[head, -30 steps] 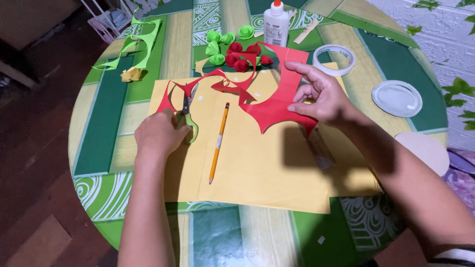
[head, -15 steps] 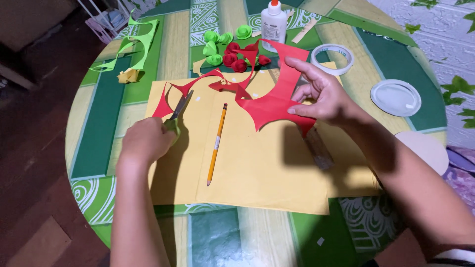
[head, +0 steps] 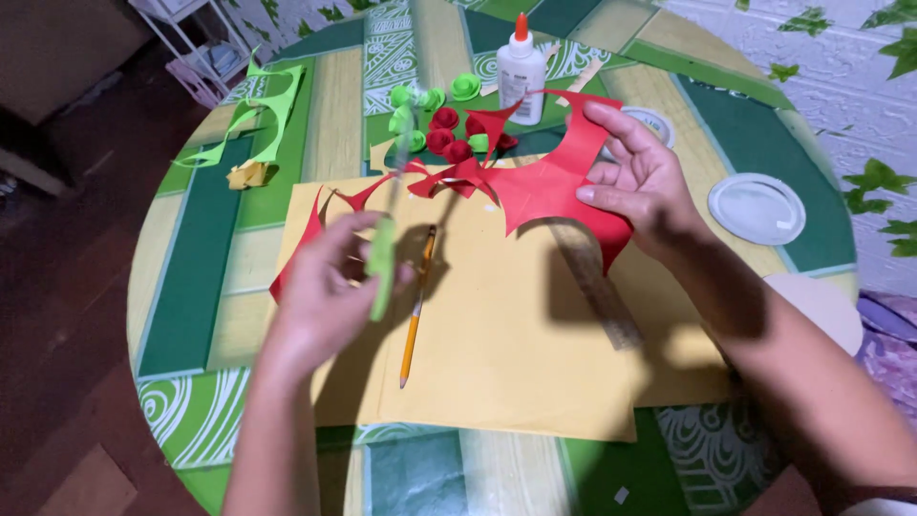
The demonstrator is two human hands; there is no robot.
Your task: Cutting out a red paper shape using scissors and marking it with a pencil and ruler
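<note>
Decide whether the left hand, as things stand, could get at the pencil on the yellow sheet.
Probably yes. The left hand holds green-handled scissors right beside the pencil, which lies bare on the yellow sheet. Nothing lies between them, though the fingers are taken up by the scissors.

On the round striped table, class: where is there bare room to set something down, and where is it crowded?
Free: the yellow paper sheet below the yellow pencil, and the table's left green stripe below the green paper offcut. Crowded: the far edge, around the white glue bottle and rolled paper pieces.
</note>
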